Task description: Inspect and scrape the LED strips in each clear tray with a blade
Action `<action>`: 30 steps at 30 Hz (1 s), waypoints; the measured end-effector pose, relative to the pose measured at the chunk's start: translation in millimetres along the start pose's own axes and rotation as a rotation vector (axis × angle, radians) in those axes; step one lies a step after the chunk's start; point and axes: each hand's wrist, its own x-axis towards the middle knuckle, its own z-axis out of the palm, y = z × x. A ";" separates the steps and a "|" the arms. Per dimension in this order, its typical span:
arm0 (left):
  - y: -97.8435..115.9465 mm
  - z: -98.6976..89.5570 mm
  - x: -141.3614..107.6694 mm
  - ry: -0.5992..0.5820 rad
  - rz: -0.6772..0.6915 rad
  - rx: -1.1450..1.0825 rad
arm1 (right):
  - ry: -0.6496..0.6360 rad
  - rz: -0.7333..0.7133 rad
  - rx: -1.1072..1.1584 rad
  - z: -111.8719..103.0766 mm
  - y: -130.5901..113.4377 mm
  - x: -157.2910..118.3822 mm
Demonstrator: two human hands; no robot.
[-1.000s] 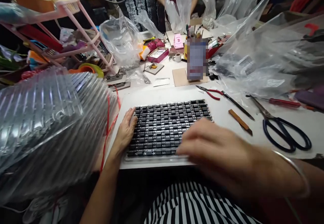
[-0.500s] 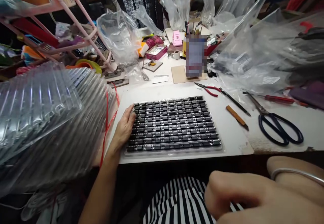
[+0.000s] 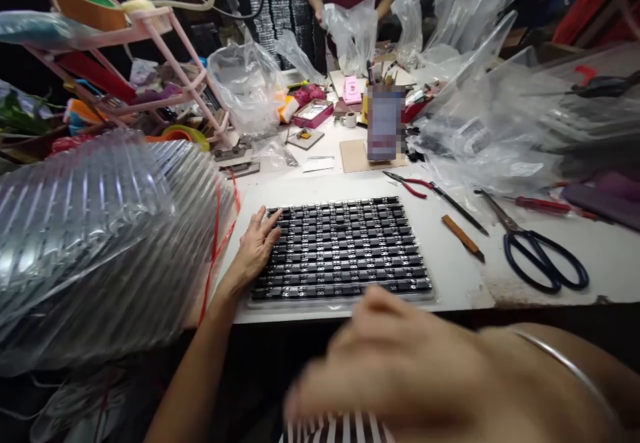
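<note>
Tray (image 3: 310, 304): 12 o'clock on the desk (image 3: 295, 186); rows look filled to me, no gaps evident.
Left hand (image 3: 254, 248): fingers spread, touching tray's 10 o'clock edge.
Right hand (image 3: 400, 369): 5 o'clock, blurred; I can't tell fingers.

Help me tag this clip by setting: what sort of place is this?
Probably an electronics workshop, going by the rows of black chip-like components in a clear plastic tray, the red-handled needle-nose pliers and the stacked ridged clear plastic.

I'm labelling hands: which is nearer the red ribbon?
Left: the left hand is just right of the red ribbon; the right hand is farther right, nearer the camera.
</note>
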 end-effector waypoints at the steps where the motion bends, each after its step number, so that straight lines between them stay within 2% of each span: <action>1: 0.8 0.4 1.2 -0.001 -0.008 0.032 | 0.008 0.000 -0.039 1.9 9.8 9.0; 3: 2.6 1.4 2.6 -0.009 -0.020 0.085 | 0.141 0.053 -0.152 5.3 38.8 19.6; 5: 4.4 1.5 3.2 -0.023 -0.011 0.115 | 0.198 0.160 -0.275 8.9 73.3 20.5; 8: 8.1 -1.1 6.0 -0.039 0.028 0.136 | 0.141 0.292 -0.375 16.2 116.1 14.4; 10: 11.3 -4.1 10.2 -0.036 0.034 0.131 | 0.069 0.320 -0.404 21.6 132.3 12.1; 13: 14.7 -6.6 17.8 -0.032 0.005 0.145 | 0.010 0.349 -0.446 25.8 142.9 13.0; 17: 10.4 -3.2 23.2 -0.043 -0.015 0.132 | 0.058 0.373 -0.437 21.2 148.8 12.0; 19: 5.3 0.0 23.2 -0.059 -0.024 0.104 | 0.078 0.335 -0.401 19.7 150.2 10.2; 24: -4.1 4.6 20.0 -0.067 -0.027 0.081 | 0.008 0.252 -0.401 26.6 149.3 12.0; 27: -5.8 5.3 18.2 -0.069 -0.026 0.084 | 0.136 0.277 -0.412 19.1 152.0 7.8; 30: -6.8 7.0 17.2 -0.072 -0.023 0.100 | 0.322 0.360 -0.429 -3.3 163.8 -9.9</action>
